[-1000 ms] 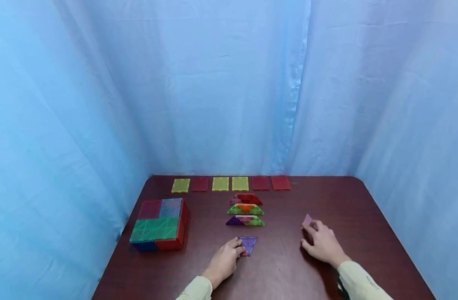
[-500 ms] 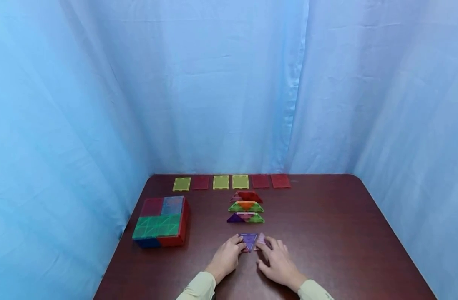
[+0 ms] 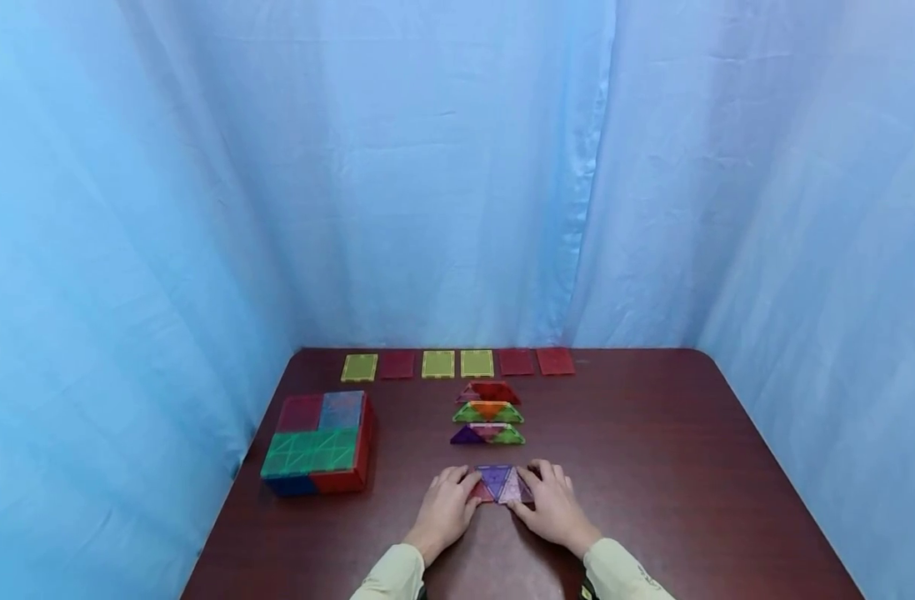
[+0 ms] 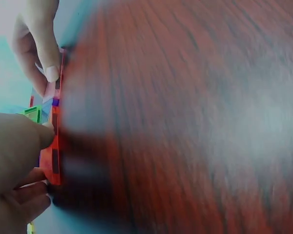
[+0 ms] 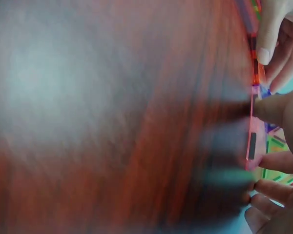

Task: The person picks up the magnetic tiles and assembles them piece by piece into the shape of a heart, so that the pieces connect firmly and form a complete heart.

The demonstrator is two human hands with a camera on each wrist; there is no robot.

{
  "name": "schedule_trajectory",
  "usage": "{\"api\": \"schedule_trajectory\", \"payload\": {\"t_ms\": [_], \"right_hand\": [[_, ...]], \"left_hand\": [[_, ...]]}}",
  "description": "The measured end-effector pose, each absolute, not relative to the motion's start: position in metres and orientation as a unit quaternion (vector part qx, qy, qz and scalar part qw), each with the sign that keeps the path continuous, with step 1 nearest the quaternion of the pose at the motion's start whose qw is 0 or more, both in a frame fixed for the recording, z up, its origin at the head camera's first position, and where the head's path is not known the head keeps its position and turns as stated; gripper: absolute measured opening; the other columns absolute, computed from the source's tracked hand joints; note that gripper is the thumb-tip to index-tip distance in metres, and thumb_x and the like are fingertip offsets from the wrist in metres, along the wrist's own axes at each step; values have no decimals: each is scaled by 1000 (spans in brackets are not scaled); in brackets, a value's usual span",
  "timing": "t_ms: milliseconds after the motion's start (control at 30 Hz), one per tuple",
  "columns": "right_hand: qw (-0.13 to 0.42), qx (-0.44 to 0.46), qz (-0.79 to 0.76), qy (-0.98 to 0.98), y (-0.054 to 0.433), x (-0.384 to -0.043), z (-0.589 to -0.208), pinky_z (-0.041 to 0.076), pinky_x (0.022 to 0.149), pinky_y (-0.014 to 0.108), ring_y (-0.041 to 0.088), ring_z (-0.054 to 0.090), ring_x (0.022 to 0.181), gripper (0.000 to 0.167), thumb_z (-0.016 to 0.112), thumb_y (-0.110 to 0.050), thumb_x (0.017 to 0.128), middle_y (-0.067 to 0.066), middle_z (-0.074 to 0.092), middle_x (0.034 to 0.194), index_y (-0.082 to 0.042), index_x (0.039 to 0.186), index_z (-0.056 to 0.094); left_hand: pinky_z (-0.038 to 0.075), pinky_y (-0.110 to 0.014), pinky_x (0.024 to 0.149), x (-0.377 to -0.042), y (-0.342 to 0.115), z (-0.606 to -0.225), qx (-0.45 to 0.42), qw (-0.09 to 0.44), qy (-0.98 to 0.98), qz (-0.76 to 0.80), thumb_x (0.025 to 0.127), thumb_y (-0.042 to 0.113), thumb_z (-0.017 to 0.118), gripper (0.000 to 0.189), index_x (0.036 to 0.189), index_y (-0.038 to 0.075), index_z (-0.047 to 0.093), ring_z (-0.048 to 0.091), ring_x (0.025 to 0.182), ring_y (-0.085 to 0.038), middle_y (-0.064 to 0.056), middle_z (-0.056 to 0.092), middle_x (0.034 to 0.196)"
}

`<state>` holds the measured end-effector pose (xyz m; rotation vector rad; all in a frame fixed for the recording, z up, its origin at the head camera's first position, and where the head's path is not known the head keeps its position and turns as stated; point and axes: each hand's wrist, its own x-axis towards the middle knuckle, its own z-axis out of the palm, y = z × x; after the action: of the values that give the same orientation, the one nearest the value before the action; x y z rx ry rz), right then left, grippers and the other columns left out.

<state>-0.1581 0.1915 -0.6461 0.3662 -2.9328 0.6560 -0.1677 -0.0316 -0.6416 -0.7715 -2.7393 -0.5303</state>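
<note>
1 purple triangle (image 3: 493, 477) lies on the table (image 3: 652, 467) between a red triangle (image 3: 483, 492) and a pink triangle (image 3: 513, 490). We see the left hand (image 3: 444, 507) pinching the red triangle and the right hand (image 3: 553, 507) the pink triangle, apparently gripping opposite ends to keep the edges aligned. Against 0.5 seconds ago, we find the pink triangle's gap closed; it now meets the purple triangle.

Red triangular tile (image 3: 483, 493) partly hidden by left hand (image 3: 442, 507), pink triangular tile (image 3: 513, 488) by right hand (image 3: 555, 510), left sleeve (image 3: 392, 573) and right sleeve (image 3: 619, 570) cut off at head view's near edge, tabletop (image 4: 185, 126) blurred in both wrist views.
</note>
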Motion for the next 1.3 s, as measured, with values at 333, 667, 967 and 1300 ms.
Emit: {"api": "schedule_trajectory", "payload": {"t_ms": [333, 667, 967, 1300], "right_hand": [[110, 87, 381, -914, 186, -172, -641, 56, 77, 31, 14, 67, 86, 29, 78, -2, 84, -3, 69, 92, -14, 105, 62], [161, 113, 349, -916, 186, -187, -636, 56, 77, 34, 13, 68, 90, 18, 75, -5, 89, -6, 70, 93, -19, 98, 68], [144, 113, 361, -914, 185, -189, -644, 56, 81, 36, 15, 68, 93, 18, 71, -3, 90, -4, 70, 97, -16, 102, 69], [228, 0, 341, -912, 223, -228, -601, 50, 82, 50, 30, 61, 91, 43, 55, 3, 84, 14, 64, 119, -8, 124, 63]], "left_hand": [[58, -31, 74, -181, -28, -631, -220, 125, -913, -319, 86, -2, 76, 47, 130, 10, 65, 68, 87, -19, -6, 59, 109], [59, -31, 78, -195, -28, -623, -235, 178, -901, -319, 94, 5, 70, 15, 109, 10, 72, 69, 88, -17, -3, 64, 98], [58, -34, 76, -199, -29, -627, -226, 144, -910, -315, 98, 14, 67, 10, 107, 10, 69, 69, 87, -18, -3, 67, 95], [58, -35, 77, -200, -26, -621, -234, 102, -927, -276, 98, 16, 67, 9, 105, 12, 70, 69, 86, -18, -1, 68, 94]]}}
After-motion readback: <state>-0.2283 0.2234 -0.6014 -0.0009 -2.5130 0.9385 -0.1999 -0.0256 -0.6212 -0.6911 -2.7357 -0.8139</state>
